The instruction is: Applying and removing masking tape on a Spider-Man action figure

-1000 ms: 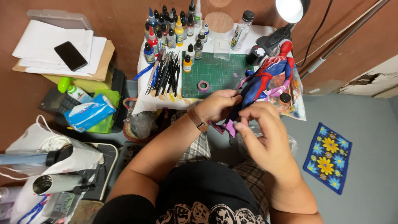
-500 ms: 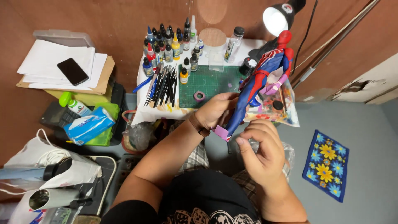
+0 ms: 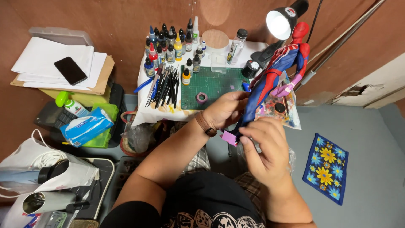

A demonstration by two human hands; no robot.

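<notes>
- Brown wall panelling and a grey floor (image 3: 371, 126) are seen around a small white-covered table (image 3: 145, 114), which is set against the wall.
- Stacked white papers (image 3: 38, 63) with a black phone (image 3: 70, 70) laid on top are located well to the left of the table.
- A red and blue action figure (image 3: 276, 71) is held tilted above the table's right edge, head toward the lamp (image 3: 280, 21) and legs toward the person.
- A green cutting mat (image 3: 215, 82) is laid at the table's centre; a small roll of purple tape (image 3: 201, 98) rests on it.
- The left hand (image 3: 225, 110), with a brown strap at the wrist, is closed around the figure's lower legs.
- The right hand (image 3: 265, 150) is pressed against the figure's foot end, fingers curled in; a purple piece (image 3: 230, 137) is seen just beside its fingertips. Whether that piece is pinched cannot be told.
- Paint bottles (image 3: 171, 44) are grouped at the table's back edge.
- Brushes and pens (image 3: 164, 86) are laid left of the mat.
</notes>
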